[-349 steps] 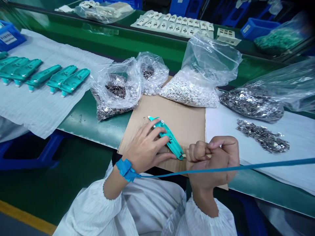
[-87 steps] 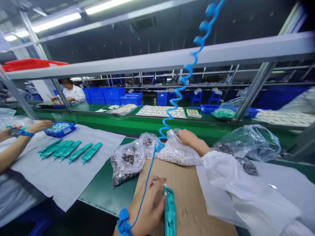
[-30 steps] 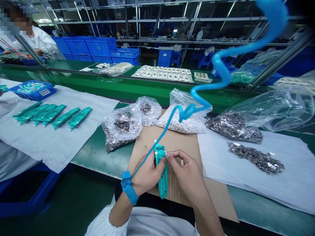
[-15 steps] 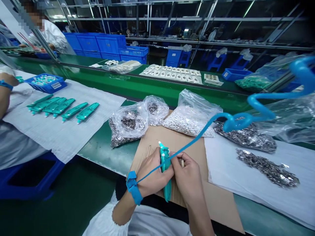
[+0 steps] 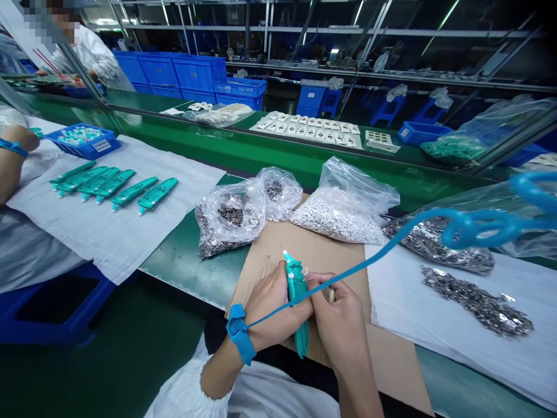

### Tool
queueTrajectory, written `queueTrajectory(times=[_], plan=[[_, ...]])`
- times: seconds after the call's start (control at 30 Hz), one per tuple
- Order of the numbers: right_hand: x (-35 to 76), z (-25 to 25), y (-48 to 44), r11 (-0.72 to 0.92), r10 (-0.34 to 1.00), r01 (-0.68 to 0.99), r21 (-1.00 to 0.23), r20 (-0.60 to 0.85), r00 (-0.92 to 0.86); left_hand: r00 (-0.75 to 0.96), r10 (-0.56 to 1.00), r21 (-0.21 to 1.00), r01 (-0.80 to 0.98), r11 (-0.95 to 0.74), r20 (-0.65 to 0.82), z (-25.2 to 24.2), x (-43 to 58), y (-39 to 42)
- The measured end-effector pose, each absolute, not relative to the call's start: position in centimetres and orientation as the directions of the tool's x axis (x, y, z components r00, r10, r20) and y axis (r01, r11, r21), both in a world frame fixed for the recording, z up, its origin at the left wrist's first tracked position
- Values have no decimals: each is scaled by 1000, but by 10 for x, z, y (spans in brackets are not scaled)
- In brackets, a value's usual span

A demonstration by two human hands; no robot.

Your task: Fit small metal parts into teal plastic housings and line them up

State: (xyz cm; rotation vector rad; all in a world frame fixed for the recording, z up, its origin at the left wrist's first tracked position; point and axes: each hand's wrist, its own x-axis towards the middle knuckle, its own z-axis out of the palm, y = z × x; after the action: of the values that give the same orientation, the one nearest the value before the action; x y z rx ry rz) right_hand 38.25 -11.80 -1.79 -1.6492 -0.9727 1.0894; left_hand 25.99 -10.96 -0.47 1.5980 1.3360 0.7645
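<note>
My left hand point(image 5: 276, 305) is wrapped round a long teal plastic housing point(image 5: 300, 342) with a white tip, which points away from me over a sheet of brown cardboard point(image 5: 278, 241). My right hand point(image 5: 337, 313) is closed beside the housing's upper right side, thumb and finger pinched together. A tiny white piece point(image 5: 306, 271) shows at these fingertips; whether they grip it I cannot tell. A short pale, stubby thing point(image 5: 331, 295) sticks out between the right fingers, mostly hidden. On my left wrist is a blue strap point(image 5: 240, 334) with a coiled blue cord point(image 5: 369, 255) crossing over both hands.
Behind the cardboard stand bags of metal parts point(image 5: 230, 223) and a bag of small white parts point(image 5: 339, 217). Loose metal pieces point(image 5: 478, 302) lie on white sheeting at right. At left are several teal housings point(image 5: 156, 194), a blue tray point(image 5: 82, 148) and a co-worker's arm point(image 5: 13, 157).
The view has shifted slightly. The blue cord's coils hang lower at right. The tiny white piece shows more clearly by my right fingertips; my left hand keeps its hold on the housing.
</note>
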Motion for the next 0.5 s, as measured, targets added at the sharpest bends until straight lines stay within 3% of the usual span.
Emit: queueTrajectory(times=[0.27, 0.5], plan=[[383, -25, -121, -253, 937, 180, -950, -195, 291, 206, 967, 846, 533, 16, -148, -15, 261, -111], [386, -26, -120, -246, 940, 292, -924, -154, 306, 157, 982, 890, 456, 23, -106, -16, 264, -110]])
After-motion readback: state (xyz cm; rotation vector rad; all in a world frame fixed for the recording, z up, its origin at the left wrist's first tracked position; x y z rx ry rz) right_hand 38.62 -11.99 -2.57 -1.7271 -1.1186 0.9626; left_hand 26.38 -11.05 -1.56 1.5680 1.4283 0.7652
